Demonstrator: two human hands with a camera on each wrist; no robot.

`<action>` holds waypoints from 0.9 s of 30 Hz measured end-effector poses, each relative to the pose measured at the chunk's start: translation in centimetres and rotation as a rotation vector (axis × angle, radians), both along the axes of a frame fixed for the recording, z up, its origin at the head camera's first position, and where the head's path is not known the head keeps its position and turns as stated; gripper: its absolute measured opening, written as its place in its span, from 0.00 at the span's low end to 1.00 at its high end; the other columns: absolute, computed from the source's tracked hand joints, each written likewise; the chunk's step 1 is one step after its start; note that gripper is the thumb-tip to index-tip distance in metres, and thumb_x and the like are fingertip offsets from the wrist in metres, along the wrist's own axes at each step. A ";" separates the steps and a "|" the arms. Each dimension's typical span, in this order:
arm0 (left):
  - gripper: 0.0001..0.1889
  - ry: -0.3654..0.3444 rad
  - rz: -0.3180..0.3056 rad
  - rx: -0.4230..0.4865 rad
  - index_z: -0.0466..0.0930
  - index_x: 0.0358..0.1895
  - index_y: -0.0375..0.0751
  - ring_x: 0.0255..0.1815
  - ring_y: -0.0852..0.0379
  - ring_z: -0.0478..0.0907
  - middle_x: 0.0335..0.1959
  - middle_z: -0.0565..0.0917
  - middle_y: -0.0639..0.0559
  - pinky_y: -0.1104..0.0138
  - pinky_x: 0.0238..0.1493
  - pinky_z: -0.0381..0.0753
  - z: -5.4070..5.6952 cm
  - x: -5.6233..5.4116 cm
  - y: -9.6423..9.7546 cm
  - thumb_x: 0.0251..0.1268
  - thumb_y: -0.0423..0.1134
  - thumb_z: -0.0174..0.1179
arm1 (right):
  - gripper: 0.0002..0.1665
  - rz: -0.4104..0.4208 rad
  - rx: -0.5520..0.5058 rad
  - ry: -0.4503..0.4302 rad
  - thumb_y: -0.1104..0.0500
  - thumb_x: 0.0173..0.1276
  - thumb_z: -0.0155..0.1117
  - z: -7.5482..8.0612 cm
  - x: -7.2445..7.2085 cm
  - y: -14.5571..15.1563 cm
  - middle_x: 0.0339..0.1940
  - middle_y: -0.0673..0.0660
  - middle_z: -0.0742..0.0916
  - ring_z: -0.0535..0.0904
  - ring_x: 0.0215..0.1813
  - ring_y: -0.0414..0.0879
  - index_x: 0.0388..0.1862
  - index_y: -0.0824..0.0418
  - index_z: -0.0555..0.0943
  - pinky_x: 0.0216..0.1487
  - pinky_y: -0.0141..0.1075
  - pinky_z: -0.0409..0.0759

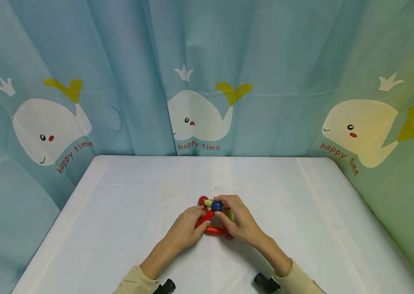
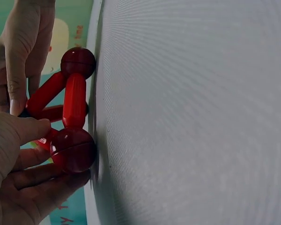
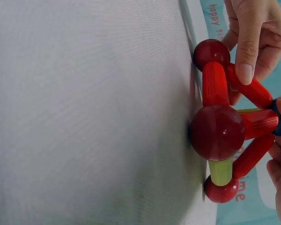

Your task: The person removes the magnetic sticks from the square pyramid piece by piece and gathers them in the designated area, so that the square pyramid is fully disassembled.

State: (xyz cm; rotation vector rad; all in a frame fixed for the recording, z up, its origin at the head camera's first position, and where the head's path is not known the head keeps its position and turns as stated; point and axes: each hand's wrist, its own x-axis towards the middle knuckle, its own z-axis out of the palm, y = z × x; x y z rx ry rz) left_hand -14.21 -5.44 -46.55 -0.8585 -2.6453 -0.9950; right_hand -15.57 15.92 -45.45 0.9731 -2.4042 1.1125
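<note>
A pyramid-like frame of toy rods and balls stands on the table between both hands. On top is a blue ball (image 1: 217, 206), which my right hand (image 1: 241, 220) pinches between thumb and fingers. My left hand (image 1: 186, 226) grips a slanting red rod (image 3: 250, 86) on the left side, thumb on its near face. At the base, dark red balls (image 3: 218, 132) join a red rod (image 1: 215, 230) along the front and a lime green rod (image 3: 220, 172) on the right. Another red ball (image 1: 203, 200) shows at the back left. My fingers hide parts of the frame.
A white-covered table (image 1: 148, 183) lies under the frame. Behind it and along both sides hangs a blue-green curtain (image 1: 284, 61) printed with whales. Black wrist devices (image 1: 266, 283) sit by the sleeves, close over the table's near part.
</note>
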 end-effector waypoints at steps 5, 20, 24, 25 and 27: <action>0.10 -0.005 -0.005 -0.016 0.85 0.45 0.27 0.57 0.40 0.83 0.54 0.85 0.32 0.51 0.58 0.81 0.2 0.0 0.1 0.68 0.33 0.66 | 0.25 0.009 -0.023 -0.034 0.69 0.66 0.71 0.0 0.2 0.0 0.57 0.57 0.84 0.77 0.57 0.52 0.62 0.66 0.77 0.53 0.45 0.83; 0.10 0.003 -0.008 -0.014 0.85 0.45 0.27 0.57 0.40 0.83 0.54 0.85 0.32 0.51 0.59 0.81 0.1 0.0 0.1 0.68 0.33 0.66 | 0.25 0.052 -0.120 -0.172 0.70 0.69 0.67 -0.3 0.4 0.3 0.59 0.60 0.82 0.81 0.54 0.55 0.65 0.64 0.76 0.54 0.49 0.84; 0.10 -0.006 -0.004 -0.016 0.85 0.45 0.27 0.57 0.40 0.83 0.54 0.85 0.32 0.50 0.59 0.80 0.0 0.0 0.1 0.68 0.33 0.66 | 0.24 0.069 -0.173 -0.265 0.68 0.72 0.65 -0.5 0.4 0.4 0.59 0.62 0.82 0.83 0.52 0.57 0.66 0.64 0.75 0.55 0.44 0.83; 0.10 -0.009 -0.003 -0.016 0.85 0.45 0.27 0.57 0.40 0.83 0.54 0.85 0.32 0.50 0.59 0.81 0.0 0.0 0.1 0.68 0.33 0.66 | 0.24 0.077 -0.189 -0.287 0.68 0.72 0.65 -0.6 0.3 0.4 0.59 0.62 0.82 0.83 0.52 0.57 0.66 0.65 0.75 0.56 0.42 0.83; 0.10 -0.015 -0.003 -0.015 0.85 0.45 0.27 0.57 0.40 0.83 0.54 0.85 0.32 0.50 0.59 0.80 0.1 0.0 0.1 0.68 0.33 0.66 | 0.23 0.088 -0.210 -0.328 0.67 0.73 0.64 -0.6 0.2 0.4 0.59 0.62 0.82 0.82 0.52 0.56 0.66 0.65 0.75 0.56 0.38 0.82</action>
